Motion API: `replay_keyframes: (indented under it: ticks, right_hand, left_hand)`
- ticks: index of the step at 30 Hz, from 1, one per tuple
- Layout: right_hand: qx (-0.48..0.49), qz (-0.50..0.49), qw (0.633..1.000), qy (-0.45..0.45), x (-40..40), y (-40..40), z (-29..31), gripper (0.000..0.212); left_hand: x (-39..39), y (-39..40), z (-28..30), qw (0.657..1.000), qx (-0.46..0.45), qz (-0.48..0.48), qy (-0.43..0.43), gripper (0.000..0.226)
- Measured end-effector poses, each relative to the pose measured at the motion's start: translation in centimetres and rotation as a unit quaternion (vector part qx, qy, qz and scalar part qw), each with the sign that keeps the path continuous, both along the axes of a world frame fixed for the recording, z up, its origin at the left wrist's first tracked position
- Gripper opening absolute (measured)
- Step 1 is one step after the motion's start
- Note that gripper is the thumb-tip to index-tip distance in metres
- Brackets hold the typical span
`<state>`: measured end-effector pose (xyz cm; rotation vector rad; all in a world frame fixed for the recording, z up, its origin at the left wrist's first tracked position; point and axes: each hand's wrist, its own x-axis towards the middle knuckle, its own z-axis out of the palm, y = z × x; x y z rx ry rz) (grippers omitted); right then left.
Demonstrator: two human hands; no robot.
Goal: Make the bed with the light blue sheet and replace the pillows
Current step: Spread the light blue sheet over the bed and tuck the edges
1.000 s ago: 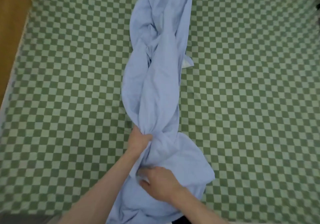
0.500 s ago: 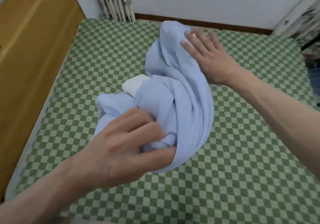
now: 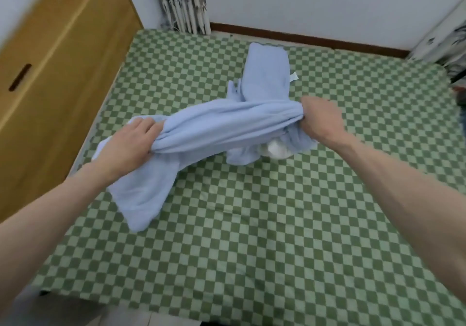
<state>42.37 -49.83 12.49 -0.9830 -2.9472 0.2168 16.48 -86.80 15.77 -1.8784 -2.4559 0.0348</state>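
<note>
Blue sheet [image 3: 222, 126] bunched between hands

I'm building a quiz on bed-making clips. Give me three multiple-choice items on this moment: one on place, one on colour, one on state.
1. Where does the wooden cabinet stand?
A. left of the bed
B. right of the bed
C. on the bed

2. What colour is the checked cover on the bed?
A. red
B. green
C. plain white

3. How is the light blue sheet now?
A. spread flat
B. neatly folded
C. bunched, stretched between both hands

Answers: 1 A, it runs along the bed's left edge. 2 B, green checks. 3 C, the left hand and right hand each grip a gathered end.
</note>
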Motion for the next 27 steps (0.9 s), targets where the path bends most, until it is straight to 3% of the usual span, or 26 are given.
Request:
replay_keyframes:
  ticks: [4, 7, 10, 12, 14, 16, 19, 21, 23, 25, 27]
  right_hand:
    - [0.073, -0.066, 0.994, 0.057, 0.5, 4.9, 8.2, 0.014]
    - [0.145, -0.128, 0.976, 0.105, 3.4, 7.8, 16.3, 0.026]
    - [0.249, -0.191, 0.925, 0.215, 7.9, 8.4, 24.5, 0.036]
    - [0.272, -0.183, 0.887, 0.326, 10.2, 6.4, 28.1, 0.039]
    - [0.326, -0.13, 0.845, 0.403, 11.5, 3.2, 29.5, 0.024]
    - [0.413, -0.074, 0.819, 0.392, 12.0, 0.9, 29.3, 0.013]
    - [0.416, -0.055, 0.881, 0.218, 12.8, 2.0, 27.2, 0.022]
    - [0.332, -0.093, 0.934, 0.1, 13.7, 4.6, 24.1, 0.025]
    - [0.229, -0.141, 0.963, 0.027, 14.3, 6.3, 20.1, 0.022]
    - [0.149, -0.178, 0.972, 0.033, 14.7, 6.3, 15.6, 0.016]
    - [0.084, -0.208, 0.972, 0.073, 14.9, 5.7, 10.8, 0.014]
  left_hand:
    - [1.3, 6.9, 1.4, 0.981, 0.087, 0.151, -0.087, 0.036]
    - [0.3, 14.0, 7.1, 0.97, 0.2, 0.12, -0.069, 0.04]
    - [1.0, 18.4, 11.8, 0.942, 0.32, 0.087, -0.053, 0.039]
    - [1.6, 18.7, 12.5, 0.921, 0.375, 0.08, -0.07, 0.031]
    - [2.0, 18.5, 12.3, 0.912, 0.38, 0.096, -0.124, 0.023]
    - [2.2, 19.0, 12.4, 0.916, 0.341, 0.112, -0.177, 0.019]
    - [1.8, 19.9, 13.6, 0.936, 0.301, 0.11, -0.148, 0.014]
    - [0.7, 20.1, 14.6, 0.941, 0.327, 0.065, -0.06, 0.016]
    - [-0.1, 20.9, 15.7, 0.935, 0.35, 0.007, 0.052, 0.028]
    - [0.5, 22.0, 15.6, 0.922, 0.376, -0.016, 0.095, 0.032]
    - [1.9, 23.4, 13.4, 0.925, 0.373, 0.012, 0.065, 0.034]
